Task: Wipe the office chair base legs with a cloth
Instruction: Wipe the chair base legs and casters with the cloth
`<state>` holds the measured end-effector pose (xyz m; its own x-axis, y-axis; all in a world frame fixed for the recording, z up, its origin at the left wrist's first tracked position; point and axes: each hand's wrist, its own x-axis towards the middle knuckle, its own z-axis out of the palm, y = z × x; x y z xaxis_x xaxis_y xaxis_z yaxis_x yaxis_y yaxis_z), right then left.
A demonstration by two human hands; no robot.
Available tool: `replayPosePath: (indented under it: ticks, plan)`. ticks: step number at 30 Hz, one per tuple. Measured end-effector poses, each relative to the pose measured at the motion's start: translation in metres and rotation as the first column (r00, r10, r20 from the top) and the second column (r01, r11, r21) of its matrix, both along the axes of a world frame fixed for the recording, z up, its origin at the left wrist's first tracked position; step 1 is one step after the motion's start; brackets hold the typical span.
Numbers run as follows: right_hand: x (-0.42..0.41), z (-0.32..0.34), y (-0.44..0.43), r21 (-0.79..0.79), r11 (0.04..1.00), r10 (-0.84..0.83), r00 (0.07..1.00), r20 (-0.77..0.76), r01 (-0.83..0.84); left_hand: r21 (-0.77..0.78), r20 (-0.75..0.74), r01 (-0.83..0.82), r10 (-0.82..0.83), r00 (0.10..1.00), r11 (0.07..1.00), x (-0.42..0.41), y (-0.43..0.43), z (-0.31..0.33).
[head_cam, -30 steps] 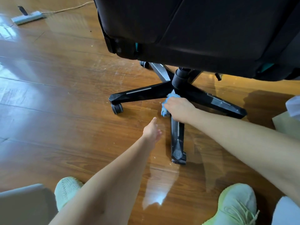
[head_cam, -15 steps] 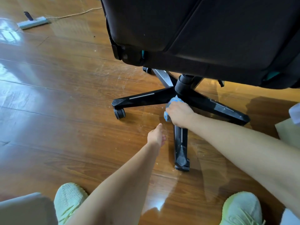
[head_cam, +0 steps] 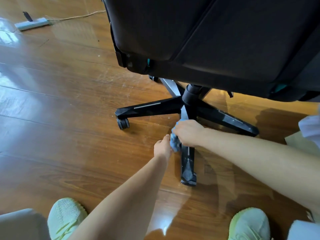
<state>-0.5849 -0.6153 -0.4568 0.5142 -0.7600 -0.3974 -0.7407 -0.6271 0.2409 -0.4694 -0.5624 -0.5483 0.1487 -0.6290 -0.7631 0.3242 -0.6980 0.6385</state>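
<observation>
A black office chair stands over a star-shaped black base (head_cam: 188, 104) on a wooden floor. One leg (head_cam: 187, 163) points toward me, another (head_cam: 149, 107) runs left to a caster (head_cam: 123, 123), a third (head_cam: 228, 118) runs right. My right hand (head_cam: 188, 132) presses a bunched blue cloth (head_cam: 174, 142) onto the near leg, partway down from the hub. My left hand (head_cam: 162, 146) sits just left of that leg, its fingertips touching the cloth; its grip is hidden.
The dark seat and backrest (head_cam: 207, 40) overhang the base. My two pale green shoes (head_cam: 66, 219) (head_cam: 249, 224) flank the near leg's end. A white power strip (head_cam: 32, 23) with a cord lies far left. A pale box edge (head_cam: 301, 142) sits at the right.
My right hand has slid the cloth from the hub down along the near leg toward me. My left hand has come up against the cloth.
</observation>
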Motion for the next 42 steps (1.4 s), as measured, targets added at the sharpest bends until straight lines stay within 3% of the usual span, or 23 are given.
replayPosePath:
  ticks: [4, 7, 9, 11, 14, 16, 19, 22, 23, 24, 25, 27, 29, 30, 34, 42]
  plan:
    - [0.0, 0.004, -0.039, -0.129, 0.988, -0.092, 0.991, -0.093, 0.08, -0.026, 0.051, 0.001, 0.0, 0.999, 1.0, -0.012, 0.003, 0.006]
    - [0.001, -0.006, -0.025, -0.108, 0.994, 0.0, 0.998, -0.069, -0.008, -0.024, 0.09, 0.015, -0.013, 0.996, 1.0, -0.012, 0.008, 0.01]
    - [-0.01, -0.019, -0.008, -0.067, 0.996, 0.067, 0.998, 0.016, -0.066, -0.025, 0.14, 0.017, -0.014, 0.99, 1.0, -0.007, 0.01, 0.01]
    - [-0.024, -0.021, 0.0, -0.022, 1.0, -0.011, 0.97, 0.241, 0.017, -0.035, 0.189, 0.02, -0.013, 0.982, 0.999, -0.003, 0.009, 0.01]
    - [-0.04, -0.013, 0.001, 0.091, 0.977, -0.21, 0.791, 0.575, 0.193, -0.077, 0.219, 0.017, 0.001, 0.976, 0.997, -0.003, 0.007, 0.009]
    - [-0.045, -0.004, 0.003, 0.225, 0.92, -0.378, 0.583, 0.719, 0.319, -0.081, 0.226, -0.005, 0.024, 0.974, 0.997, -0.006, 0.006, 0.009]
    - [-0.05, 0.015, -0.003, 0.395, 0.795, -0.546, 0.257, 0.798, 0.46, -0.065, 0.227, 0.002, 0.013, 0.974, 0.998, -0.012, 0.004, 0.012]
    - [-0.047, 0.029, -0.018, 0.412, 0.692, -0.55, 0.064, 0.833, 0.593, -0.071, 0.233, 0.007, 0.01, 0.973, 0.997, -0.015, 0.002, 0.013]
    - [-0.044, 0.034, -0.022, 0.35, 0.711, -0.487, 0.068, 0.871, 0.61, -0.071, 0.237, 0.008, 0.009, 0.971, 0.997, -0.015, 0.002, 0.013]
    - [-0.043, 0.037, -0.025, 0.235, 0.758, -0.389, 0.133, 0.911, 0.608, -0.067, 0.246, 0.009, 0.007, 0.969, 0.998, -0.014, 0.003, 0.011]
    - [-0.042, 0.037, -0.028, 0.083, 0.819, -0.281, 0.271, 0.921, 0.568, -0.06, 0.251, 0.007, 0.008, 0.968, 0.998, -0.013, 0.004, 0.01]
    - [-0.042, 0.03, -0.029, -0.127, 0.922, -0.14, 0.622, 0.771, 0.365, -0.038, 0.251, -0.009, 0.019, 0.968, 0.999, -0.01, 0.006, 0.006]
    - [-0.042, 0.01, -0.021, -0.04, 0.985, -0.127, 0.857, 0.499, 0.169, -0.013, 0.237, -0.033, 0.035, 0.971, 0.999, -0.005, 0.008, 0.002]
    - [-0.04, -0.001, -0.013, 0.026, 0.992, -0.125, 0.912, 0.392, 0.124, -0.009, 0.225, -0.04, 0.041, 0.973, 0.999, -0.002, 0.009, 0.0]
    - [-0.041, -0.022, 0.002, -0.002, 0.993, -0.11, 0.911, 0.397, 0.121, -0.016, 0.185, -0.032, 0.035, 0.982, 0.999, 0.003, 0.004, 0.003]
    - [-0.056, -0.017, 0.044, 0.129, 0.973, 0.138, 0.932, 0.336, -0.191, -0.089, 0.161, 0.076, -0.061, 0.985, 0.993, -0.001, -0.009, 0.017]
